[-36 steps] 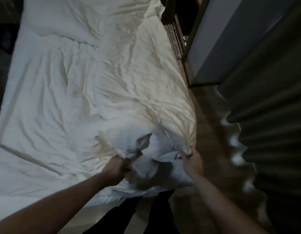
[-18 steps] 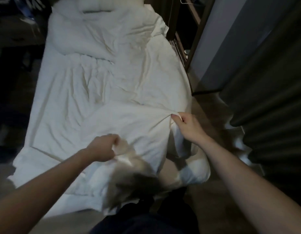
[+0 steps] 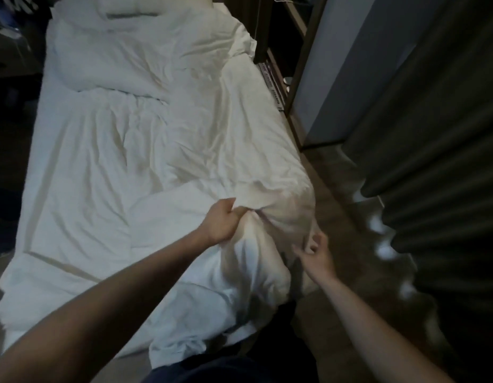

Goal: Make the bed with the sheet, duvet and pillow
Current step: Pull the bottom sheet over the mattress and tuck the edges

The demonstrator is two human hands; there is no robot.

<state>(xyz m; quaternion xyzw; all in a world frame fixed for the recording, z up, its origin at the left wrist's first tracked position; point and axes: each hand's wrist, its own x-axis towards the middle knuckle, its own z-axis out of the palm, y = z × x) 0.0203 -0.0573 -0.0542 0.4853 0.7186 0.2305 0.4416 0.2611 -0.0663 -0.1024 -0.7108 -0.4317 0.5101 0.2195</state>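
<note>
We have one view only — a wide-angle camera worn on the head, looking forward and steeply down from the foot of the rumpled white bed. It faces along the mattress toward the far end, where the plump white pillow touches the top edge of the picture. Nearest to us, both bare forearms enter from the bottom corners, the left hand and right hand close below the lens. The pleated dark curtain fills the right side — its lines bow outward near the border.
</note>
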